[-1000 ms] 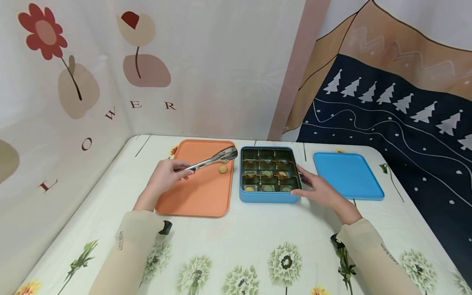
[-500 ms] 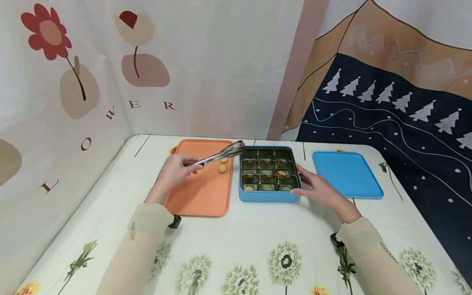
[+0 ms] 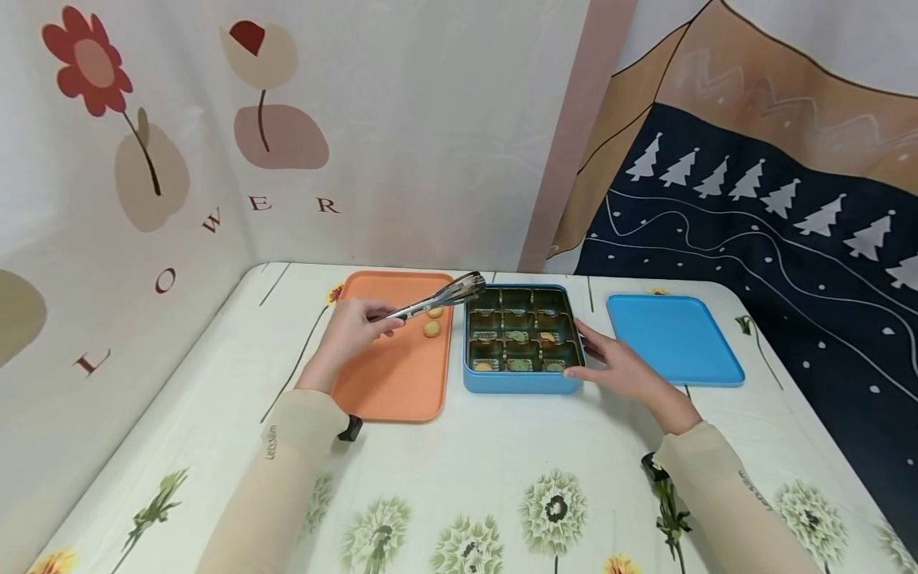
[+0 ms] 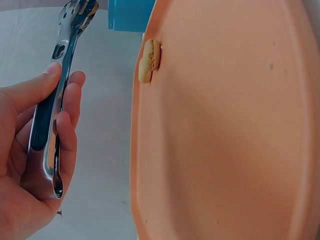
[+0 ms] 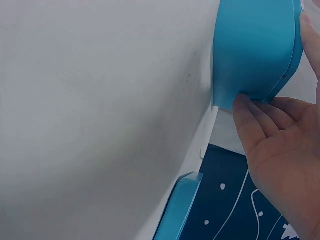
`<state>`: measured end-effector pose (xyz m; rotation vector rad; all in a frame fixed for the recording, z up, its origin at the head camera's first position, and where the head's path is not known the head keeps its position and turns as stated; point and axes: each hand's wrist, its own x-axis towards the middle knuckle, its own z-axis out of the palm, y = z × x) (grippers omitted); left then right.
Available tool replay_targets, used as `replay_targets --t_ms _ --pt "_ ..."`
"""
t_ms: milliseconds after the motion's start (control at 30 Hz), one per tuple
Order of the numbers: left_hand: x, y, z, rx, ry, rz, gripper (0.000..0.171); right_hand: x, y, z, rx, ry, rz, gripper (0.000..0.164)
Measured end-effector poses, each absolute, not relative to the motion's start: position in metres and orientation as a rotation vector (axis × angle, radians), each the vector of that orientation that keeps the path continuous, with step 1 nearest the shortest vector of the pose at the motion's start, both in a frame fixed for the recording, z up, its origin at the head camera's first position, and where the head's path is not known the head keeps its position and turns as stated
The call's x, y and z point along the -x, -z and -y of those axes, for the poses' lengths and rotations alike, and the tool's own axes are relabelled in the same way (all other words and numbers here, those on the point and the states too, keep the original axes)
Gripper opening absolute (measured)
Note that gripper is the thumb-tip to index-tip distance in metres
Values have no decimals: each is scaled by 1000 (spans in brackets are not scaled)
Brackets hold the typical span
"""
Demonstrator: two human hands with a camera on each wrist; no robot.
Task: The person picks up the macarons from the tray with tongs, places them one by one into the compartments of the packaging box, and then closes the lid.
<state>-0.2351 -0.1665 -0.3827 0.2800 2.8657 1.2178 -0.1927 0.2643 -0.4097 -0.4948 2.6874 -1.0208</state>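
Observation:
My left hand (image 3: 353,328) grips metal tongs (image 3: 430,303) between thumb and fingers. Their head hangs over the back left corner of a blue box (image 3: 522,383); whether it holds anything is unclear. The box has a dark divider insert, and small yellow, green and orange pieces show in several compartments. My right hand (image 3: 620,365) touches the box's right side with extended fingers, the thumb at the front right corner. Two small tan macaron-like cookies (image 4: 151,55) lie near the right edge of an orange tray (image 3: 390,387), below the tongs in the head view.
A flat blue lid or tray (image 3: 677,341) lies right of the box. All stand on a white flowered tablecloth (image 3: 459,462). A light curtain (image 3: 423,159) hangs behind the table, with a dark tree-printed cloth (image 3: 753,231) at the right.
The left hand has carried the tongs rightward and slightly away, from over the orange tray to above the box's back left corner. The right hand and the box have stayed put.

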Motion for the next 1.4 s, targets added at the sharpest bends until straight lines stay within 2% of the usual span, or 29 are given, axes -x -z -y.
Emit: replay_targets --t_ms 800,1400 --pt "242 393 155 -280 -1247 -2809 25 193 410 -264 499 1031 -2685 96" --pt "236 390 168 -249 -1258 -2833 33 193 411 -264 494 1026 -2692 95"
